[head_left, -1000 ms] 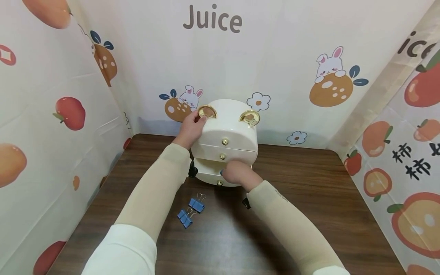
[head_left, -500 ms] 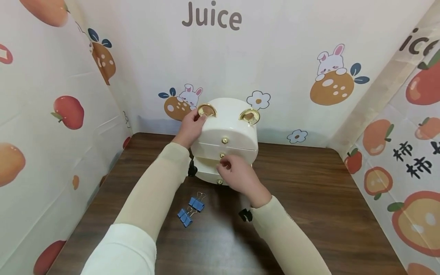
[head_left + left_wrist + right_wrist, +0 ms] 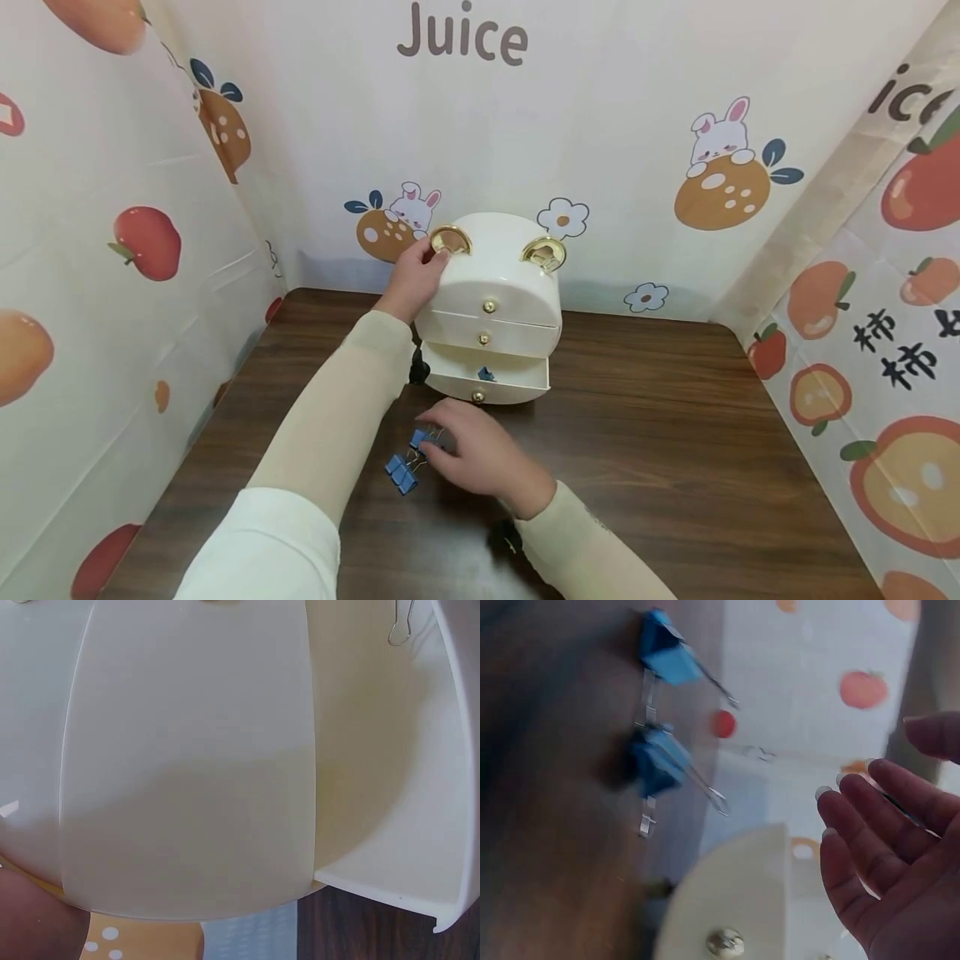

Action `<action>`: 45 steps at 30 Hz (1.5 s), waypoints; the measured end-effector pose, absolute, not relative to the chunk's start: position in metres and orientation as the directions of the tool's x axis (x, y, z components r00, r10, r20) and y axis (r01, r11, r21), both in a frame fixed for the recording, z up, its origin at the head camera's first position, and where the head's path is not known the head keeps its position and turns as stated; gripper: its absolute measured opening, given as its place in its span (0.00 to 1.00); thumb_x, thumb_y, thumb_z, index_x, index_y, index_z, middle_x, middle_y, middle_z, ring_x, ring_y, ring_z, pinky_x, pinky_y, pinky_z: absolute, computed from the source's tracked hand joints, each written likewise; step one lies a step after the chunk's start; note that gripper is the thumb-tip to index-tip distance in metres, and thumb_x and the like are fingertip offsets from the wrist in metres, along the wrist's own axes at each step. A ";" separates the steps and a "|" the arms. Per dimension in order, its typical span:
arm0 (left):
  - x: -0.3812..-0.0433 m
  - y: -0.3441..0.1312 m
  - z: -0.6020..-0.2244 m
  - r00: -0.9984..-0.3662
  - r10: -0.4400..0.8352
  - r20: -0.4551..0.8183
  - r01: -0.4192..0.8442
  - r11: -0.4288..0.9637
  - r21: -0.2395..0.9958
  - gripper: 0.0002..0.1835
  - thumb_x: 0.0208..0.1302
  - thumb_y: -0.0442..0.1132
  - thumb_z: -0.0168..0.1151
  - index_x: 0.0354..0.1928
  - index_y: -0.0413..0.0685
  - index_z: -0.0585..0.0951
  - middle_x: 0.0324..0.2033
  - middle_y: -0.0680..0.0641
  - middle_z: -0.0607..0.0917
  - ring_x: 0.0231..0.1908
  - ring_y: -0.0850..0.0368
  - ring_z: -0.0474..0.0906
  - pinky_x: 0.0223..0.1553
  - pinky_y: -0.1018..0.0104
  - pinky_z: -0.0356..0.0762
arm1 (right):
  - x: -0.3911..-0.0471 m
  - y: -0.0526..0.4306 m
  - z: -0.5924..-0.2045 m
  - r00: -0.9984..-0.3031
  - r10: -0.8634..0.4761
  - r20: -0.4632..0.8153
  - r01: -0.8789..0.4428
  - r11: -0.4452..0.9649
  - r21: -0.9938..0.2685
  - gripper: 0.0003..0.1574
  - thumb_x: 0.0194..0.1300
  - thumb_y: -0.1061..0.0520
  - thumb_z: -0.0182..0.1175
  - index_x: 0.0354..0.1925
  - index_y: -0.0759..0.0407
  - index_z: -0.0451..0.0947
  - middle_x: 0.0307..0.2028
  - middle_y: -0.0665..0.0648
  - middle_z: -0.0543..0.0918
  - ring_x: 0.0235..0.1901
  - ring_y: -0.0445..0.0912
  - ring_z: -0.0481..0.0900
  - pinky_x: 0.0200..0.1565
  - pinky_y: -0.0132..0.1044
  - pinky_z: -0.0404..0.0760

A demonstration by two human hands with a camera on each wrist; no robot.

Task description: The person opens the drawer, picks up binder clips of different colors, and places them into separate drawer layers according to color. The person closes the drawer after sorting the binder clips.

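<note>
A white drawer cabinet (image 3: 504, 279) with two gold ears stands at the back of the table. My left hand (image 3: 409, 282) pinches its left gold ear (image 3: 452, 240) between thumb and fingers. The bottom drawer (image 3: 517, 392) is pulled out, and a blue binder clip (image 3: 486, 374) lies inside it; a wire handle (image 3: 400, 634) shows in the left wrist view. In front of the cabinet, two more blue binder clips (image 3: 402, 474) (image 3: 660, 761) lie close together on the table. Over the farther one hovers my right hand (image 3: 480, 450), fingers spread and holding nothing.
The dark wood table (image 3: 660, 467) runs up to a printed white curtain (image 3: 600, 125) behind the cabinet. Similar curtains stand along the left and right sides. The two upper drawers (image 3: 525, 333) are closed.
My right hand has left the bottom drawer and moved down and left to the clips on the table. The clip in the drawer is now uncovered. My left hand stays on the ear.
</note>
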State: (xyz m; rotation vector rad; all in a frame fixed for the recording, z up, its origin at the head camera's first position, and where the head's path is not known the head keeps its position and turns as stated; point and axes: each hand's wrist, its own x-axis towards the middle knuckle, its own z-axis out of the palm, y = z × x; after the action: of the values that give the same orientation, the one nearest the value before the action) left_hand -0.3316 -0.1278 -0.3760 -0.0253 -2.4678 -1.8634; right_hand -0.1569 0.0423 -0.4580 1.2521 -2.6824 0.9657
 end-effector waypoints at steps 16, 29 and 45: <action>-0.332 -0.128 -0.377 -0.998 -0.028 0.061 0.051 0.274 0.960 0.20 0.81 0.49 0.53 0.67 0.51 0.76 0.57 0.46 0.79 0.55 0.50 0.73 0.60 0.52 0.70 | -0.149 0.014 -0.491 -0.522 -0.838 0.160 -0.846 0.483 -0.226 0.25 0.71 0.48 0.65 0.62 0.54 0.80 0.54 0.49 0.82 0.51 0.40 0.80 0.55 0.34 0.78; -0.333 -0.127 -0.378 -0.998 -0.029 0.061 0.051 0.268 0.962 0.20 0.81 0.49 0.53 0.68 0.51 0.76 0.57 0.47 0.79 0.55 0.51 0.73 0.59 0.52 0.71 | -0.142 0.000 -0.503 -0.522 -0.853 0.014 -0.852 0.521 -0.050 0.29 0.69 0.42 0.65 0.64 0.49 0.78 0.52 0.47 0.79 0.46 0.39 0.78 0.45 0.36 0.80; -0.332 -0.127 -0.378 -0.999 -0.026 0.026 0.018 0.257 0.966 0.20 0.81 0.50 0.52 0.67 0.54 0.76 0.56 0.48 0.79 0.54 0.50 0.74 0.57 0.50 0.73 | -0.150 -0.008 -0.503 -0.513 -0.855 -0.073 -0.851 0.518 -0.092 0.28 0.59 0.48 0.74 0.57 0.49 0.80 0.43 0.46 0.76 0.34 0.36 0.72 0.36 0.29 0.76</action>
State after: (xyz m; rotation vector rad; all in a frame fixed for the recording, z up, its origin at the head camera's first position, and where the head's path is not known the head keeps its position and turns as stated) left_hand -0.3324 -0.1273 -0.3781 0.0082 -2.4619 -1.8926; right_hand -0.1502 -0.0081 -0.5029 1.5965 -2.8301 0.0721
